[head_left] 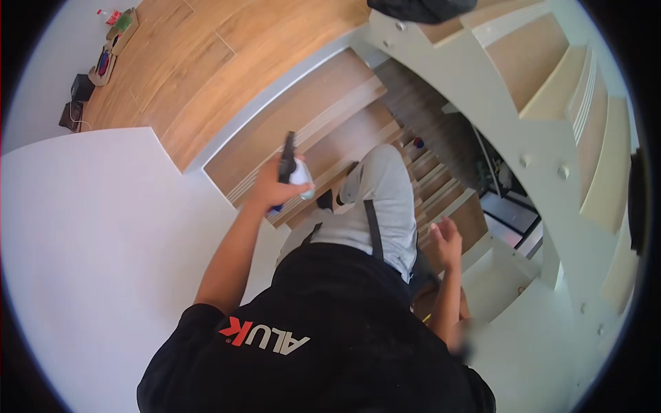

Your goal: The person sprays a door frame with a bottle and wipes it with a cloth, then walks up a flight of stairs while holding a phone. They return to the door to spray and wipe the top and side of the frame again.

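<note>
My left hand [267, 180] is closed around a black and white hand-held thing [289, 165]. Its dark narrow end points up and away, and a pale rounded part shows beside my thumb. A bit of blue sticks out under the hand; the exact kind is not clear. My right hand [446, 241] is held out to the right of my leg, fingers loosely bent and apart, with nothing visible in it. Beneath me lie wooden stair treads [323, 96] with pale grooved strips. One grey-trousered knee [382, 179] is raised over them.
A white curved stair side [502, 82] with round bolt caps rises at the right. A wooden floor [179, 62] lies at the upper left, bordered by a white wall panel [103, 227]. Along the far wall are a bottle [109, 15], boxes and a black case [82, 87].
</note>
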Demonstrator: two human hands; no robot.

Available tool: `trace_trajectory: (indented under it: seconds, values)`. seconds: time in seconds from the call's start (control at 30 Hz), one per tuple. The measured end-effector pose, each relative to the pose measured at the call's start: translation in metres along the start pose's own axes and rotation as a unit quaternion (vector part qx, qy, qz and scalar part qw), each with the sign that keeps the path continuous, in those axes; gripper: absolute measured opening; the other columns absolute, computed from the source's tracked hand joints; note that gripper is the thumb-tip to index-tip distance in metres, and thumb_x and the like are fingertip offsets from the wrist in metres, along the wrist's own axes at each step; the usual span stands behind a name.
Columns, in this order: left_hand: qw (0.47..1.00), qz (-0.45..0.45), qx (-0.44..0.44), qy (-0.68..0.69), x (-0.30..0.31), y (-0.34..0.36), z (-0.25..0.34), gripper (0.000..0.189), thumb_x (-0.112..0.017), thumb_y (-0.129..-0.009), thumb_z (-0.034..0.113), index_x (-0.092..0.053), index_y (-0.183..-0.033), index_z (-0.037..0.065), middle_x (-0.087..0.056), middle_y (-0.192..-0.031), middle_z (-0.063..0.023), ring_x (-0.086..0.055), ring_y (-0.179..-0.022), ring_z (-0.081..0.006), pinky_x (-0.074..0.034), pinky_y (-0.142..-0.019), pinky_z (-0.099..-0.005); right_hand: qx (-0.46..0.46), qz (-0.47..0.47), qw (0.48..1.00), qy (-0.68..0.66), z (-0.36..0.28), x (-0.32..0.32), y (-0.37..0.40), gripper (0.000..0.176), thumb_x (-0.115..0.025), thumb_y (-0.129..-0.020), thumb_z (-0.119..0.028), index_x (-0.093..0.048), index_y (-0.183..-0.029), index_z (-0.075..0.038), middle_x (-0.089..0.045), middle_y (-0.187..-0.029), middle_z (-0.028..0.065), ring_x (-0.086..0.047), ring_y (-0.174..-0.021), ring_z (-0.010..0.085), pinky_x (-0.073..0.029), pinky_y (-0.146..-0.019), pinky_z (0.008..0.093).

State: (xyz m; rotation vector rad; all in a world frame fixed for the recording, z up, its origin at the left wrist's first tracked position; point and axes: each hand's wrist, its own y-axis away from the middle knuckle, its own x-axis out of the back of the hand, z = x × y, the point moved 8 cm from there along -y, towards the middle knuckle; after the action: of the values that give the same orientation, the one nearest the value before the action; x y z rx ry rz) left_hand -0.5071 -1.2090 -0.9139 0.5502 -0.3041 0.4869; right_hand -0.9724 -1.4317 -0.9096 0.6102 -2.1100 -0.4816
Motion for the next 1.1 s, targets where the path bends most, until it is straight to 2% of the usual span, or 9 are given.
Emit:
trace_trajectory:
  seconds: [0.1,0.17,0.2,0.33,0.47,0.53,0.63,0.77,1.1]
  values:
    - [0.999,-0.008,-0.050,-0.008,-0.016,-0.016,0.055,0.065,-0.094,-0.065,0.031,-0.069,-0.121,0.011,-0.073,-0.098,-0.0101,-0.073,-0.089,-0.0221,-0.058,-0.082,-0.0378,0.215,-0.038,0.975,0.047,-0.167,0.015,-0.009,0.081,-0.089,-0.079,-0.030,-0.052,-0.143,0.004,-0.064,-0.133,0.0202,-0.063,-0.120,0.0319,-0.048,-0.104,0.0410]
    - [0.988,0.108,0.022,-0.112,0.014,0.011,0.119,0.063,-0.087,-0.069,0.047,-0.067,-0.118,0.012,-0.070,-0.095,-0.0195,-0.069,-0.095,-0.0393,-0.055,-0.084,-0.0466,0.400,-0.230,0.887,-0.017,-0.323,-0.049,0.006,0.099,-0.095,-0.069,-0.030,-0.046,-0.149,0.002,-0.057,-0.141,0.0202,-0.059,-0.127,0.0335,-0.046,-0.108,0.0424]
    - [0.987,0.093,0.072,-0.105,0.029,0.020,0.137,0.081,-0.083,-0.062,0.054,-0.066,-0.122,0.002,-0.067,-0.105,-0.0250,-0.066,-0.099,-0.0458,-0.054,-0.087,-0.0510,0.421,-0.287,0.859,-0.046,-0.375,-0.080,0.020,0.104,-0.097,-0.066,-0.031,-0.044,-0.150,0.002,-0.055,-0.143,0.0197,-0.057,-0.129,0.0342,-0.046,-0.108,0.0432]
    - [0.974,0.223,0.038,-0.031,0.089,0.051,0.182,0.064,-0.079,-0.069,0.040,-0.067,-0.120,0.004,-0.065,-0.099,-0.0251,-0.066,-0.097,-0.0448,-0.055,-0.084,-0.0520,0.530,-0.455,0.716,-0.018,-0.509,-0.133,0.076,0.103,-0.097,-0.067,-0.031,-0.044,-0.148,0.004,-0.053,-0.147,0.0184,-0.052,-0.135,0.0297,-0.042,-0.111,0.0432]
    - [0.911,0.405,0.071,-0.042,0.214,0.105,0.242,0.048,-0.077,-0.071,0.028,-0.069,-0.114,0.008,-0.063,-0.104,-0.0250,-0.067,-0.094,-0.0438,-0.056,-0.080,-0.0502,0.448,-0.616,0.638,-0.113,-0.631,-0.168,0.143,0.081,-0.092,-0.077,-0.021,-0.049,-0.141,0.004,-0.063,-0.132,0.0149,-0.058,-0.124,0.0253,-0.042,-0.111,0.0404]
    - [0.887,0.423,0.178,-0.047,0.267,0.105,0.261,0.045,-0.077,-0.073,0.025,-0.067,-0.113,0.006,-0.059,-0.108,-0.0243,-0.067,-0.093,-0.0444,-0.057,-0.078,-0.0480,0.464,-0.550,0.682,-0.133,-0.683,-0.176,0.148,0.064,-0.084,-0.085,-0.015,-0.052,-0.137,0.005,-0.067,-0.119,0.0134,-0.061,-0.120,0.0257,-0.043,-0.109,0.0405]
    - [0.909,0.366,0.200,-0.014,0.322,0.084,0.276,0.049,-0.077,-0.075,0.025,-0.065,-0.117,0.002,-0.059,-0.106,-0.0257,-0.068,-0.092,-0.0448,-0.057,-0.079,-0.0487,0.462,-0.486,0.724,-0.160,-0.766,-0.180,0.155,0.052,-0.080,-0.089,-0.011,-0.053,-0.132,0.003,-0.071,-0.105,0.0110,-0.066,-0.106,0.0207,-0.049,-0.098,0.0362]
    - [0.944,0.330,0.023,-0.014,0.411,0.072,0.312,0.058,-0.084,-0.076,0.034,-0.066,-0.119,-0.001,-0.065,-0.100,-0.0266,-0.067,-0.092,-0.0450,-0.055,-0.080,-0.0501,0.445,-0.415,0.785,-0.113,-0.859,-0.147,0.119,0.046,-0.077,-0.091,-0.007,-0.054,-0.130,0.001,-0.070,-0.091,0.0065,-0.066,-0.088,0.0139,-0.051,-0.083,0.0294]
    - [0.936,0.332,0.097,0.073,0.660,-0.005,0.287,0.044,-0.084,-0.081,0.032,-0.069,-0.108,0.000,-0.067,-0.067,-0.0190,-0.070,-0.062,-0.0289,-0.055,-0.062,-0.0396,0.471,-0.149,0.862,-0.109,-1.028,-0.013,-0.049,0.040,-0.075,-0.094,-0.018,-0.063,-0.128,-0.002,-0.063,-0.079,-0.0007,-0.063,-0.077,0.0109,-0.049,-0.073,0.0275]
